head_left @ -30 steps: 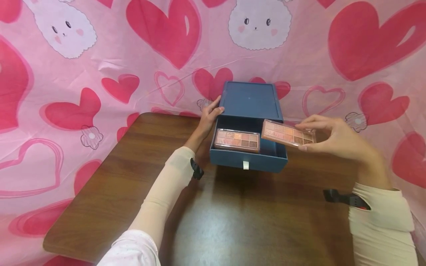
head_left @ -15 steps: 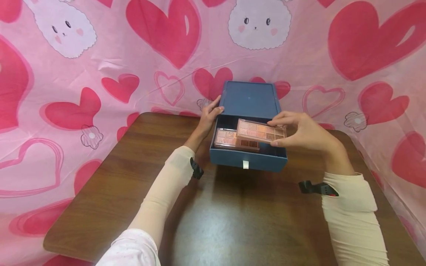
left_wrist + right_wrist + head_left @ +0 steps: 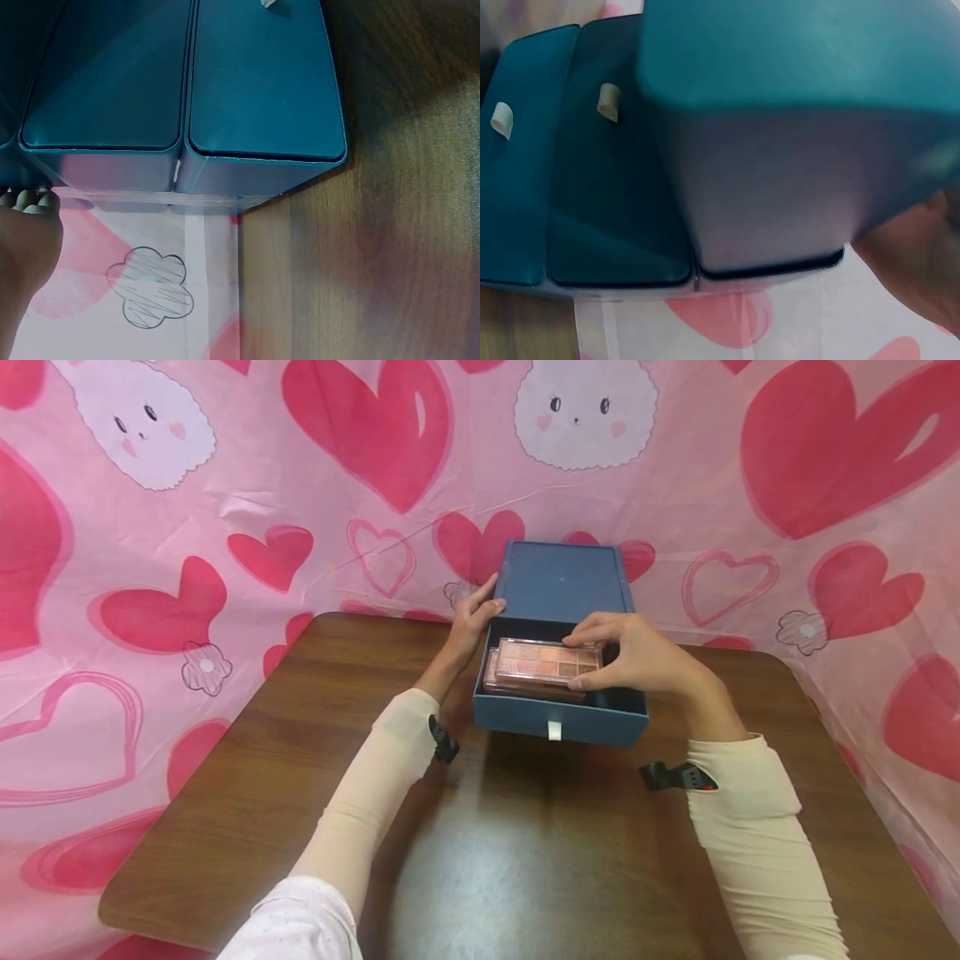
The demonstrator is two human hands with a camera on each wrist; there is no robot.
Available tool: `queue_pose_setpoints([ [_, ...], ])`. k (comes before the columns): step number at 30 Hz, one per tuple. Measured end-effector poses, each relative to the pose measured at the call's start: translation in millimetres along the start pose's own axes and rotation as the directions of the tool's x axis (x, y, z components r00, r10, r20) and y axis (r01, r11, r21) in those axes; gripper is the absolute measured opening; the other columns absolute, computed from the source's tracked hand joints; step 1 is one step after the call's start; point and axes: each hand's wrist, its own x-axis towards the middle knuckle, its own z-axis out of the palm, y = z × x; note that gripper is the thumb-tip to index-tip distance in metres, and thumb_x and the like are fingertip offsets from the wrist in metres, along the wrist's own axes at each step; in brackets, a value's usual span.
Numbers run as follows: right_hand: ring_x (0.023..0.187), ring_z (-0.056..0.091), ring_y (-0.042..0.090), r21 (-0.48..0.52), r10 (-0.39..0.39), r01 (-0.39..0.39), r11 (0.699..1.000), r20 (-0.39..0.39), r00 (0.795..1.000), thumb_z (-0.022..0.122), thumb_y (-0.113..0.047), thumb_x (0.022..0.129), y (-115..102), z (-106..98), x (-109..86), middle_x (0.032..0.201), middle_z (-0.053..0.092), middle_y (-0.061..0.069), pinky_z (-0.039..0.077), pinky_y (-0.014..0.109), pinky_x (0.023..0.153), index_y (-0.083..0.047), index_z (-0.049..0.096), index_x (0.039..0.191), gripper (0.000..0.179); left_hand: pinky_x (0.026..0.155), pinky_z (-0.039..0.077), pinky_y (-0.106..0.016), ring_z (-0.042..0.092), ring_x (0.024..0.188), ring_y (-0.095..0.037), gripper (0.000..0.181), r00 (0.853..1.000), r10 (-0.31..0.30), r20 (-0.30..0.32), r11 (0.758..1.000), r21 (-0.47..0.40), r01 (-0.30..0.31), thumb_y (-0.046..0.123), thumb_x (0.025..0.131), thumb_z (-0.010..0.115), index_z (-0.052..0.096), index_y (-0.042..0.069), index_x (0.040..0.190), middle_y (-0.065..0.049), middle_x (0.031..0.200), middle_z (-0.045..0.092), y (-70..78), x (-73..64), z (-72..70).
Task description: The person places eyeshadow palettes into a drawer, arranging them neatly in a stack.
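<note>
My right hand (image 3: 645,656) pinches the right end of an eyeshadow palette (image 3: 534,662) with a clear lid and pink-to-brown pans. The palette lies tilted inside the pulled-out blue drawer (image 3: 517,713), over a second eyeshadow palette (image 3: 491,680) that is mostly covered by it. Whether the two touch cannot be told. Against the left top edge of the blue drawer box (image 3: 564,581) rests my left hand (image 3: 468,622), its fingers extended along the side. The right wrist view has the drawer's underside (image 3: 765,180) in front of my hand (image 3: 919,255); both palettes are hidden there.
Beneath the open drawer, closed drawers (image 3: 607,187) with light fabric tabs form part of the same unit. It stands at the back of a brown wooden table (image 3: 480,860). Directly behind hangs a pink cloth (image 3: 420,435) with hearts and white faces.
My right hand has moved left with the palette, from the drawer's right side to above the second palette, and has lowered it. My left hand has stayed at the box edge.
</note>
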Motion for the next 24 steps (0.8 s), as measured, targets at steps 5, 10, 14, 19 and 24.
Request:
queue_pose_setpoints([
  [5, 0.099, 0.053, 0.018, -0.016, -0.017, 0.017, 1.0, 0.01, 1.0, 0.086, -0.026, 0.07, -4, 6, 3.6, 0.112, 0.067, 0.003, 0.053, 0.027, 0.075, -0.015, 0.072, 0.119, 0.052, 0.118, 0.035, -0.037, 0.048, 0.126, -0.021, 0.064, 1.0, 0.008, 0.0, 1.0, 0.005, -0.008, 0.014, 0.088, 0.049, 0.035, -0.005, 0.147, -0.027, 0.148, 0.044, -0.2, -1.0, 0.1],
  [10, 0.099, 0.055, 0.019, -0.025, -0.039, 0.039, 0.999, 0.0, 0.999, 0.087, -0.026, 0.07, -4, 11, 6.4, 0.114, 0.068, 0.005, 0.053, 0.03, 0.077, -0.013, 0.071, 0.12, 0.054, 0.119, 0.033, -0.039, 0.045, 0.127, -0.02, 0.064, 1.0, 0.012, 0.008, 1.0, 0.01, -0.012, 0.013, 0.088, 0.049, 0.034, -0.006, 0.147, -0.025, 0.151, 0.041, -1.7, -0.1, -0.7],
  [14, 0.105, 0.055, 0.021, -0.053, -0.055, 0.055, 0.997, -0.014, 0.998, 0.086, -0.027, 0.07, -5, 12, 7.4, 0.117, 0.068, 0.007, 0.054, 0.039, 0.084, -0.012, 0.07, 0.122, 0.056, 0.12, 0.031, -0.038, 0.044, 0.128, -0.019, 0.064, 1.0, 0.008, 0.003, 1.0, -0.007, -0.008, 0.013, 0.087, 0.049, 0.035, -0.003, 0.148, -0.025, 0.15, 0.042, -14.2, 8.0, -4.1],
  [19, 0.115, 0.056, 0.026, -0.088, -0.036, 0.034, 0.996, -0.021, 0.999, 0.085, -0.028, 0.072, -3, 11, 3.9, 0.124, 0.066, 0.01, 0.052, 0.051, 0.096, -0.011, 0.067, 0.126, 0.06, 0.119, 0.033, -0.034, 0.048, 0.122, -0.015, 0.062, 1.0, 0.012, -0.01, 1.0, -0.017, -0.012, 0.015, 0.089, 0.05, 0.038, 0.004, 0.149, -0.027, 0.144, 0.05, -29.6, 15.3, -4.9],
  [24, 0.124, 0.053, 0.03, -0.06, -0.012, 0.005, 0.998, -0.115, 0.993, 0.077, -0.02, 0.082, -5, 9, -9.4, 0.132, 0.062, 0.012, 0.049, 0.055, 0.1, -0.012, 0.063, 0.131, 0.052, 0.113, 0.04, -0.029, 0.054, 0.112, -0.009, 0.06, 0.999, 0.027, -0.025, 1.0, 0.001, -0.027, 0.015, 0.089, 0.051, 0.04, 0.005, 0.148, -0.027, 0.14, 0.054, -31.8, 15.2, -3.1],
])
